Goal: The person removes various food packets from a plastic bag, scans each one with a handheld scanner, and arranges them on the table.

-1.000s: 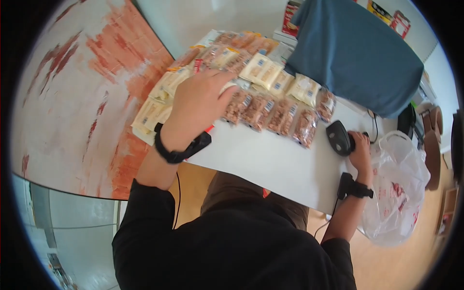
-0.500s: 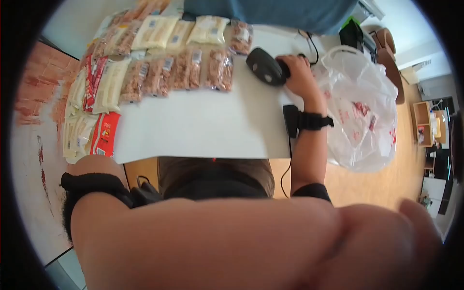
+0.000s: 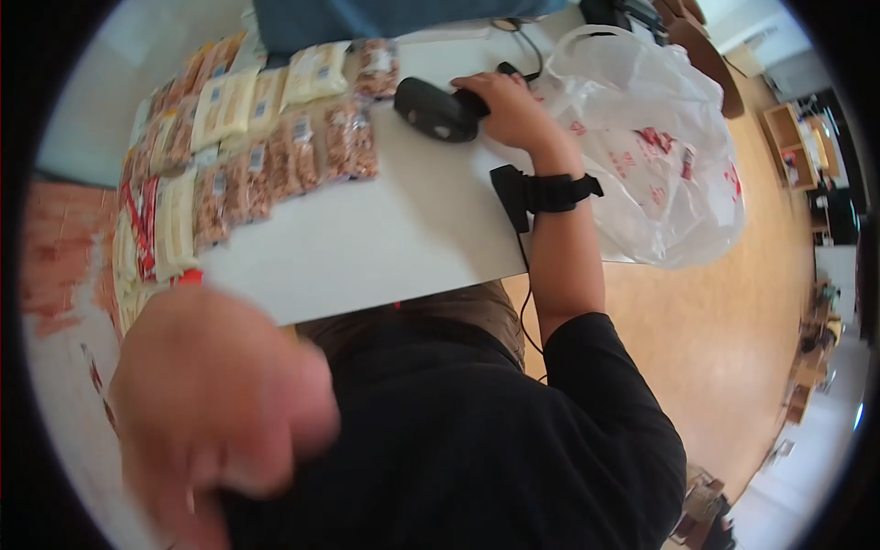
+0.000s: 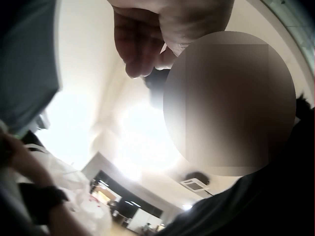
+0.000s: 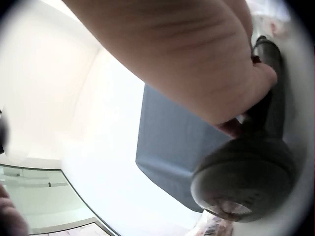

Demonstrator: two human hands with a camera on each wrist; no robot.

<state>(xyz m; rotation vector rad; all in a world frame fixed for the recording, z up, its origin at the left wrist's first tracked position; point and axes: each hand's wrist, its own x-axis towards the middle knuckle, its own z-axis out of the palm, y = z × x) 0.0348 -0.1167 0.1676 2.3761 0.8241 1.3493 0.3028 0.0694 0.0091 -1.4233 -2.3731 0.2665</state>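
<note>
My right hand (image 3: 515, 110) grips the handle of a black handheld barcode scanner (image 3: 434, 110) at the table's right side. In the right wrist view the thumb wraps the handle, and the scanner's rounded head (image 5: 241, 182) faces the camera. My left hand (image 3: 220, 394) is raised close to the head camera and blurred. Its fingers (image 4: 140, 46) hang loosely bent in the left wrist view, beside a blurred-out round area, with nothing seen held. Beyond the left hand lie rows of packaged snacks: clear packs of brown crumbly pieces (image 3: 298, 151) and cream-coloured packs (image 3: 223, 110).
A white plastic bag (image 3: 642, 165) with red print hangs at the table's right edge, beside my right forearm. A blue-grey cloth (image 3: 385, 23) covers something at the back. Red packets (image 3: 142, 215) lie among the snacks at left. The scanner's cable (image 3: 532, 50) runs backward.
My left hand has left the snack packs and swung up, across and near the head camera. The head view has shifted toward the right. My right hand keeps its grip on the scanner.
</note>
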